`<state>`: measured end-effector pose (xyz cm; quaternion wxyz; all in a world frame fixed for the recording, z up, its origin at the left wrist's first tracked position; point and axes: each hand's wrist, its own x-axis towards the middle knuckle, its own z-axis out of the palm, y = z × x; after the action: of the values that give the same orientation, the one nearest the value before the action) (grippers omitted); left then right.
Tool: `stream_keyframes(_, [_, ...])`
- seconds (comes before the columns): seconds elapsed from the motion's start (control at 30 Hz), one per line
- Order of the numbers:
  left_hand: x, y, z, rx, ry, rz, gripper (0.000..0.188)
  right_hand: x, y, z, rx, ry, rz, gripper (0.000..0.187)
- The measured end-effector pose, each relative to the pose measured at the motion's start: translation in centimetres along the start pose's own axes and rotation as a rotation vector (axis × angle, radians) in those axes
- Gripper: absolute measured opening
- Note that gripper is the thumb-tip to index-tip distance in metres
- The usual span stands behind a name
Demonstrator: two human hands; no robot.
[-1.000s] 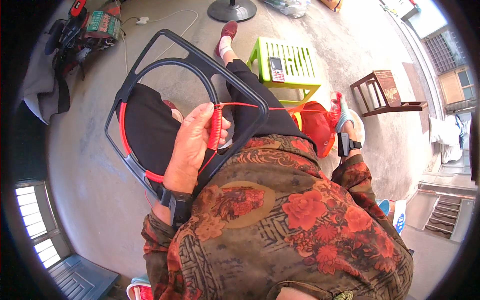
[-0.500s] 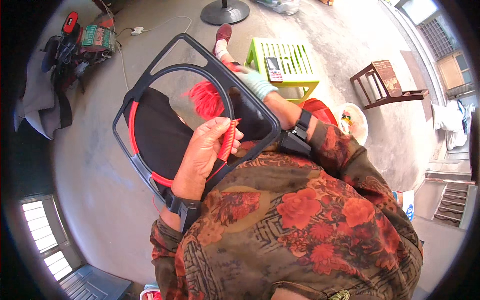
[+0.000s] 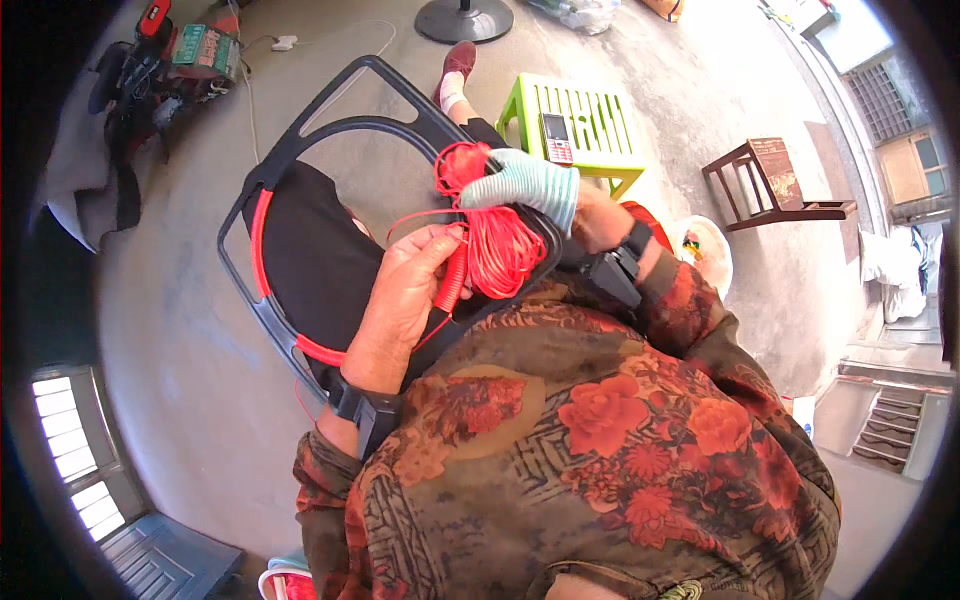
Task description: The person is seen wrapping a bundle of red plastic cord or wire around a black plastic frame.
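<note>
Across my lap rests a black plastic frame (image 3: 300,118) with a round opening, parts of its ring wrapped in red cord. My bare left hand (image 3: 408,275) pinches the ring at its right side, over a tightly coiled red wrapping (image 3: 453,277). Close beside it, my right hand (image 3: 520,188), in a pale striped glove, grips a bundle of red cord (image 3: 503,250). Loops of the bundle hang below the glove, and a tuft shows above it. One strand runs from the bundle toward my left fingertips. The right fingertips are hidden by the cord.
Ahead stands a green plastic stool (image 3: 590,115) with a mobile phone (image 3: 557,138) on it. To the right are a white bin (image 3: 710,262) and a small wooden chair (image 3: 775,180). A round black stand base (image 3: 464,20) is at the far side; a machine (image 3: 195,50) sits far left.
My right hand has come back toward the ring, bringing the red cord bundle from beyond the frame to beside my left hand. The left hand keeps its hold on the ring.
</note>
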<state>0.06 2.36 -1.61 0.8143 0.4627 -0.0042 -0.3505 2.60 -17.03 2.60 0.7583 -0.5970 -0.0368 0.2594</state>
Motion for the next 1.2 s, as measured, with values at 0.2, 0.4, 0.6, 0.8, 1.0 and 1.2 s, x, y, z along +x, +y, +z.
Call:
stream_keyframes(0.2, [0.0,0.0,0.4,0.043,0.014,-0.029,0.02,-1.9,2.2,-2.1,-0.687,0.174,-0.066,0.025])
stream_keyframes(0.4, [0.1,0.7,0.3,-0.008,-0.012,-0.014,0.02,-6.5,6.1,-8.3,-0.172,0.434,0.069,0.037])
stream_keyframes(0.6, [0.3,0.8,0.2,-0.103,-0.006,-0.044,0.02,-10.8,14.0,-19.9,-0.887,0.964,0.268,0.036])
stream_keyframes(0.8, [0.3,1.3,0.7,-0.118,0.039,-0.04,0.025,-13.4,13.5,-19.3,-1.037,0.84,0.411,0.043])
stream_keyframes(1.0, [0.5,1.2,0.3,-0.066,0.078,-0.008,0.022,-12.4,12.1,-18.8,-0.24,0.623,0.069,0.042])
stream_keyframes(1.2, [0.3,0.8,0.5,-0.081,0.028,-0.007,0.016,-4.6,7.0,-13.0,-0.84,0.731,-0.171,0.032])
